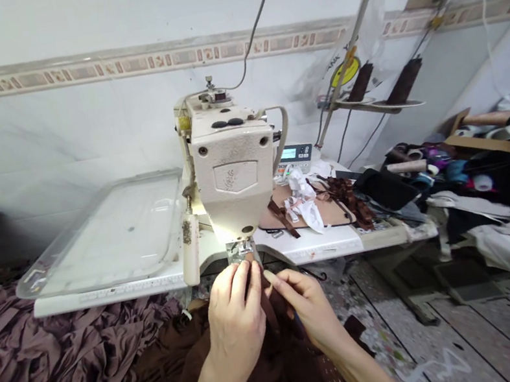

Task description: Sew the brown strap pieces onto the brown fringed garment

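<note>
A white sewing machine [239, 180] stands on its table, with its lamp lit over the metal needle plate [241, 251]. Dark brown fabric [201, 365] hangs from the needle area and spreads over my lap. My left hand [237, 312] presses the brown fabric close to the plate, fingers together and pointing at the needle. Just right of it, my right hand [301, 301] pinches the edge of the same fabric between thumb and forefinger. The needle and the stitch line are hidden behind my fingers.
A clear plastic lid [110, 236] covers the table's left side. White and brown scraps [304, 199] lie right of the machine, by a control panel [295, 153]. Dark thread cones [406, 82] stand on a rack. Mauve cloth [58, 364] is heaped at left.
</note>
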Tool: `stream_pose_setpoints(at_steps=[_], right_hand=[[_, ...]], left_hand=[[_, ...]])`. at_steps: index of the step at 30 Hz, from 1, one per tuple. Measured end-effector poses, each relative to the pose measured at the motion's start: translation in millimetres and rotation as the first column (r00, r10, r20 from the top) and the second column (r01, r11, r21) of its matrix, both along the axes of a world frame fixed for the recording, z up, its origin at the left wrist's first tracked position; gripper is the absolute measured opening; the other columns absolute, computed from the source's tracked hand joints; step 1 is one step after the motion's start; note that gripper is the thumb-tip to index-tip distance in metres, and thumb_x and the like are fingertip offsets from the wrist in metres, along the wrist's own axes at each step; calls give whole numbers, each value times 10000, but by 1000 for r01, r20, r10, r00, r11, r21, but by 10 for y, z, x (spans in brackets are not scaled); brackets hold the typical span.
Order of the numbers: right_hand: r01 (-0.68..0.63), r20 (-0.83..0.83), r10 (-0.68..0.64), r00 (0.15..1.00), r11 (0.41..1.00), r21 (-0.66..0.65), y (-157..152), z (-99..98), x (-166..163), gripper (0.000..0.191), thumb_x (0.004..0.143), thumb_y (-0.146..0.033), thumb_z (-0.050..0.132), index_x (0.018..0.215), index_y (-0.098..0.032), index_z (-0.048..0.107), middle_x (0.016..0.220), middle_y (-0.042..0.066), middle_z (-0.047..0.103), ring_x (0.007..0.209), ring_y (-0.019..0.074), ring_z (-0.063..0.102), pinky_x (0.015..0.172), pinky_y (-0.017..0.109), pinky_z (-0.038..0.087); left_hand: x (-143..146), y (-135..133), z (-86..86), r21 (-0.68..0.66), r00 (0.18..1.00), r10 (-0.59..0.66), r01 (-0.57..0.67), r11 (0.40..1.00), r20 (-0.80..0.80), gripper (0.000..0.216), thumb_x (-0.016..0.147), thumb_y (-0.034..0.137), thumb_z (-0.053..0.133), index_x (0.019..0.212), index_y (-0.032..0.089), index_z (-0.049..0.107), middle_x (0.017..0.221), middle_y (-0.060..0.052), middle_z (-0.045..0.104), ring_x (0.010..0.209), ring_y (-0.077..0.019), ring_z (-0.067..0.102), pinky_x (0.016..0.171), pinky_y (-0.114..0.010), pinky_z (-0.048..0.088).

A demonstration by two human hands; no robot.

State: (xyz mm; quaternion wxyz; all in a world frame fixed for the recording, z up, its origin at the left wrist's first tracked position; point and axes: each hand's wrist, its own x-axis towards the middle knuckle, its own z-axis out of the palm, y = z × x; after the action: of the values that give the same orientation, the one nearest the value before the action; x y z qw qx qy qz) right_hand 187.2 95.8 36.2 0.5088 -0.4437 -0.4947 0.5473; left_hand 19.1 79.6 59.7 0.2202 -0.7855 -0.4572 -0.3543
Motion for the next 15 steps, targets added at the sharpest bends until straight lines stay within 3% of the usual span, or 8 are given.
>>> stream_pose_setpoints(at_steps=[5,10,15], right_hand=[[-10,-59,10,998,1000,-7,73,19,-39,490,906,-640,777,768,-173,736,635,-1,628,527,110,463,465,223,342],[22,-69,-27,997,997,-70,119,-59,-23,513,842,-657,825,713,-176,700,574,-37,520,494,96,378,432,226,269],[90,-51,-94,994,994,-66,152,-107,23,467,836,-633,842,775,-186,724,620,-36,528,520,104,382,454,235,278]], left_hand=[[-5,29,9,4,1000,28,-28,1000,-12,404,1034,54,521,1414,58,656,1346,-178,728,1247,-343,626,1069,-513,509],[0,43,-17,-7,999,43,-43,999,8,404,1041,61,529,1429,68,641,1338,-184,720,1244,-354,628,1038,-533,542],[-25,-12,6,-112,993,-4,18,993,116,471,1026,4,490,1471,108,602,1391,-178,666,1344,-311,587,1093,-461,580]])
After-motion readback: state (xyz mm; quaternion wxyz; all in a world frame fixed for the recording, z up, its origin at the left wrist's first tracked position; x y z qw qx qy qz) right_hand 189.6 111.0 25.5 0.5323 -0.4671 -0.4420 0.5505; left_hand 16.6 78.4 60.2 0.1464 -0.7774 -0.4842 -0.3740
